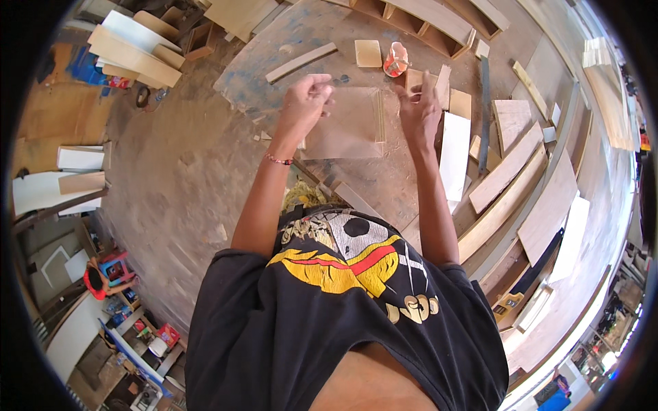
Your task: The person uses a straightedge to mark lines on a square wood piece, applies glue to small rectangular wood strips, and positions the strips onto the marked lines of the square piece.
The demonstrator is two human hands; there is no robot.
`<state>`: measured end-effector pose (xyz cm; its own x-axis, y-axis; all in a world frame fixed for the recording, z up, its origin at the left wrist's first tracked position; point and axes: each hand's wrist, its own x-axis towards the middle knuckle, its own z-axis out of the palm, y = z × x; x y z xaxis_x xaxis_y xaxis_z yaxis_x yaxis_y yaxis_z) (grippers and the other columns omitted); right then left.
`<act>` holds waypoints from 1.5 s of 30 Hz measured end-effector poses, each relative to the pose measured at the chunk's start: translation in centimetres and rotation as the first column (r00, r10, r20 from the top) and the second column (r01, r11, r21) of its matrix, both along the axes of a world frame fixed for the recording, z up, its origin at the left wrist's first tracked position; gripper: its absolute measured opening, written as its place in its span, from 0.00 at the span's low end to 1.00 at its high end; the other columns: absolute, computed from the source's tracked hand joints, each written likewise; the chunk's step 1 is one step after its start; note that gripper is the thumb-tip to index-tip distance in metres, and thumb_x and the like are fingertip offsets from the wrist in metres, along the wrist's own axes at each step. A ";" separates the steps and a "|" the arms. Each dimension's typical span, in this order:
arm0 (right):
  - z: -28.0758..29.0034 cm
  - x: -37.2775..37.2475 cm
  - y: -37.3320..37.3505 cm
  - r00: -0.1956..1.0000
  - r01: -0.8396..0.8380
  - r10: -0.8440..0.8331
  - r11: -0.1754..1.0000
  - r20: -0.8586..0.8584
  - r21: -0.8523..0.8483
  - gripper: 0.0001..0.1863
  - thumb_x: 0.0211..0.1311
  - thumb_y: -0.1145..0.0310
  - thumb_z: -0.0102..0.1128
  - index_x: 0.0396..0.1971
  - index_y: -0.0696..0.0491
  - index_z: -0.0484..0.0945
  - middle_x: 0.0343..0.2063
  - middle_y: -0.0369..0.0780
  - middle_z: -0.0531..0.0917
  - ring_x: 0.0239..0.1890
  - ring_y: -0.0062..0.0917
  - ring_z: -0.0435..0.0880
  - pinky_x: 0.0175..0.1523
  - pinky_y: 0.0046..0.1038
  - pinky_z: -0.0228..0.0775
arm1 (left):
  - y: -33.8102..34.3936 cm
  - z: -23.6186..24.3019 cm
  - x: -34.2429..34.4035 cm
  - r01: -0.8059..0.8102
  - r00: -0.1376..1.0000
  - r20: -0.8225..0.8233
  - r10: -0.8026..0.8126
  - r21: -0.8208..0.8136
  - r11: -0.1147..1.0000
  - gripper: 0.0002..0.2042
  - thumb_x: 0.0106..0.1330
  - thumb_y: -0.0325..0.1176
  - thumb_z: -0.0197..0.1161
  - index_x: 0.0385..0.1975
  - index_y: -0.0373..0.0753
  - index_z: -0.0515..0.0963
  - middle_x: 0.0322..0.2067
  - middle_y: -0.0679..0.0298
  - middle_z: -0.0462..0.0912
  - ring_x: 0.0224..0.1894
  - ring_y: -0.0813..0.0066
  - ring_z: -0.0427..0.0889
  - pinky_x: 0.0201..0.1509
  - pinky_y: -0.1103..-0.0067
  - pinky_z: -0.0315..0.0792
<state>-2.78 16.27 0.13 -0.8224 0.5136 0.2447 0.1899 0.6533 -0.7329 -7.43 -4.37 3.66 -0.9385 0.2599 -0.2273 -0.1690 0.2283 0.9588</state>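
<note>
My left hand (308,98), with a beaded band at its wrist, hovers at the left edge of a thin brownish square panel (343,127). Its fingers are loosely bent and somewhat apart, with nothing visible in them. On the other side, my right hand (419,109) is raised near the panel's right edge, fingers spread and holding nothing that shows. The panel lies flat on the dusty work surface, with pale strips along its right edge. Just beyond my right hand stand an orange-and-white tub (395,60) and a small square wood piece (368,53).
A narrow wood strip (301,62) lies beyond my left hand. Several boards and offcuts (507,168) crowd the right side, with a white board (454,156) nearest. An open wooden case (418,24) stands at the far side. More panels (133,51) are stacked at the far left.
</note>
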 end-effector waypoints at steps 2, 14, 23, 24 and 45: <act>0.6 -1.4 0.4 1.000 -0.009 0.009 0.999 -0.020 0.038 0.27 0.50 0.63 0.65 0.53 0.50 0.70 0.33 0.46 0.76 0.31 0.34 0.77 0.36 0.33 0.69 | 1.2 -0.3 0.1 0.045 0.999 -0.026 -0.045 -0.032 0.998 0.13 0.64 0.28 0.52 0.48 0.35 0.72 0.36 0.63 0.78 0.36 0.79 0.79 0.33 0.83 0.74; -0.5 -6.1 2.9 0.989 -0.112 0.120 0.989 -0.084 0.098 0.08 0.52 0.64 0.60 0.29 0.51 0.82 0.25 0.44 0.78 0.28 0.39 0.78 0.34 0.34 0.68 | 11.6 -5.4 -7.5 0.124 0.814 -0.474 -0.337 -0.424 0.897 0.32 0.50 0.34 0.66 0.55 0.35 0.62 0.46 0.53 0.76 0.45 0.60 0.77 0.49 0.71 0.71; -0.9 -7.4 3.6 0.994 -0.096 0.100 0.991 -0.035 0.094 0.09 0.52 0.64 0.59 0.29 0.54 0.81 0.24 0.49 0.80 0.28 0.43 0.80 0.34 0.37 0.69 | 13.5 -7.7 -9.7 0.189 0.751 -0.479 -0.455 -0.504 0.843 0.29 0.45 0.36 0.69 0.48 0.33 0.67 0.41 0.51 0.76 0.45 0.56 0.76 0.49 0.69 0.70; -0.9 -7.5 3.7 0.995 -0.090 0.092 0.995 -0.026 0.049 0.10 0.51 0.64 0.59 0.29 0.54 0.81 0.25 0.50 0.80 0.28 0.43 0.80 0.34 0.37 0.70 | 13.4 -7.6 -9.6 0.167 0.730 -0.518 -0.446 -0.497 0.851 0.28 0.46 0.35 0.69 0.48 0.34 0.68 0.40 0.52 0.77 0.45 0.56 0.76 0.49 0.69 0.70; 3.6 -3.9 5.9 0.880 -0.005 -0.290 0.786 -0.376 -0.618 0.10 0.57 0.70 0.61 0.20 0.59 0.78 0.15 0.35 0.77 0.17 0.14 0.70 0.23 0.18 0.62 | 8.9 -1.4 -9.0 0.178 0.819 -0.350 -0.455 -0.599 0.781 0.33 0.51 0.43 0.67 0.55 0.32 0.64 0.46 0.49 0.75 0.46 0.58 0.77 0.52 0.73 0.70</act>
<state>-6.68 22.20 3.74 -0.6099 0.7759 0.1612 -0.1845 0.0589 -0.9811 -16.43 4.54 2.28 -0.8464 0.5325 0.0087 0.4251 0.6656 0.6135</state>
